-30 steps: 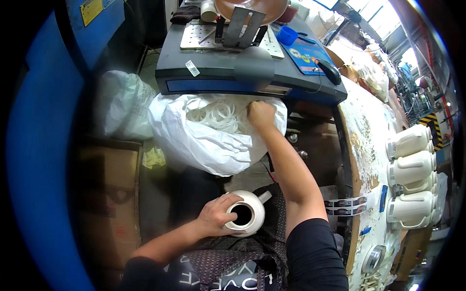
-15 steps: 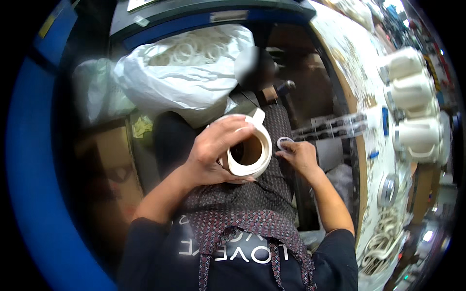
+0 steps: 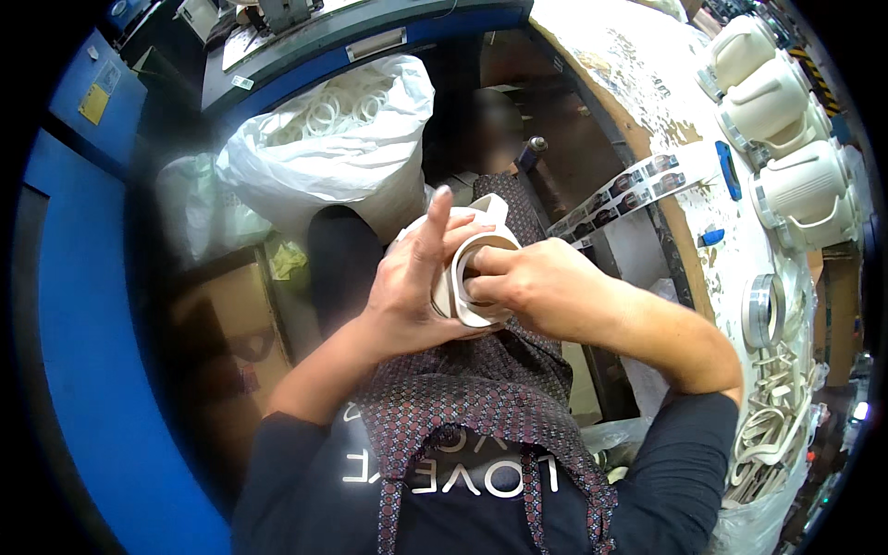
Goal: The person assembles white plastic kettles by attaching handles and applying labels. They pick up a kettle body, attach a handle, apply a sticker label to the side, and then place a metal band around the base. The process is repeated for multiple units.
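Observation:
My left hand (image 3: pixel 407 287) is wrapped round a white plastic jug body (image 3: pixel 446 301) above my lap, with the thumb raised. The jug's round opening faces up at me, and its handle (image 3: pixel 497 209) points away from me. The thumb and fingers of my right hand (image 3: pixel 532 285) are bent into this opening, their tips hidden inside. Whether they still hold a white ring does not show. A patterned apron (image 3: pixel 472 384) covers my lap under the jug.
A white sack (image 3: pixel 328 166) of white rings (image 3: pixel 322 113) stands ahead on the left. On the right-hand table (image 3: pixel 638 79) lie several white jugs (image 3: pixel 805 194), a label strip (image 3: pixel 634 194), a blue cutter (image 3: pixel 728 169), metal rings (image 3: pixel 763 312) and a heap of white strips (image 3: pixel 768 435). A blue cabinet (image 3: pixel 88 305) is far left.
My right hand, which held a small white ring beside the jug, has moved left and put its fingers into the opening. My left thumb has lifted off the rim.

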A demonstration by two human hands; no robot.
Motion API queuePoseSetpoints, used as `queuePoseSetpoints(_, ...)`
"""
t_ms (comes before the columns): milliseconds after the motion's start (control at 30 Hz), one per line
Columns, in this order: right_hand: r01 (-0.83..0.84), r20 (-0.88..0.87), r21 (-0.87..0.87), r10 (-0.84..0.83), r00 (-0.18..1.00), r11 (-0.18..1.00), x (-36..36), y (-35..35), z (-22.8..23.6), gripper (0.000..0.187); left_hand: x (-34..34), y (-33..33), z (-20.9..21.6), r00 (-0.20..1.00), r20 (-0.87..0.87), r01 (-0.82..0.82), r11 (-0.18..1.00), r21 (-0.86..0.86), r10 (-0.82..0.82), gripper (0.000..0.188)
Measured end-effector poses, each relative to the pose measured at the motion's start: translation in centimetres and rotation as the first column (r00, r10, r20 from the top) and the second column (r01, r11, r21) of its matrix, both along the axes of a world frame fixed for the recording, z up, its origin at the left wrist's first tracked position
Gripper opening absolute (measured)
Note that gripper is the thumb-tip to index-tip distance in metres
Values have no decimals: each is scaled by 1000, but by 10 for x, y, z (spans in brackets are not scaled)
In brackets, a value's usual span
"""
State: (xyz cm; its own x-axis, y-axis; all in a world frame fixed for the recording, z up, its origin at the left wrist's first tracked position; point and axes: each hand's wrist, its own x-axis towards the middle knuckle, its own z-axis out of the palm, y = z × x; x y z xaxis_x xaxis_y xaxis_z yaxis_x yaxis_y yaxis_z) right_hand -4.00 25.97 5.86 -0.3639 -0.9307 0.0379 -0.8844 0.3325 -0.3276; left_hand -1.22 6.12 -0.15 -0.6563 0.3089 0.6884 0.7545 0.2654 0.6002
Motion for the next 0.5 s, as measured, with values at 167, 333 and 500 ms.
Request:
queuePoseSetpoints(167,-151,-292,64,163,942,986,-6,1,-7,15,9,-1,4,992,-125,-42,983,-179,20,112)
queuePoseSetpoints(333,3,134,-152,18,991,988,-2,16,5,17,3,3,18,995,-82,30,966,-257,-53,42)
queuePoseSetpoints(500,103,-47,-451,-139,989,887,14,10,2,37,-21,-16,36,992,-97,59,979,-197,-79,42)
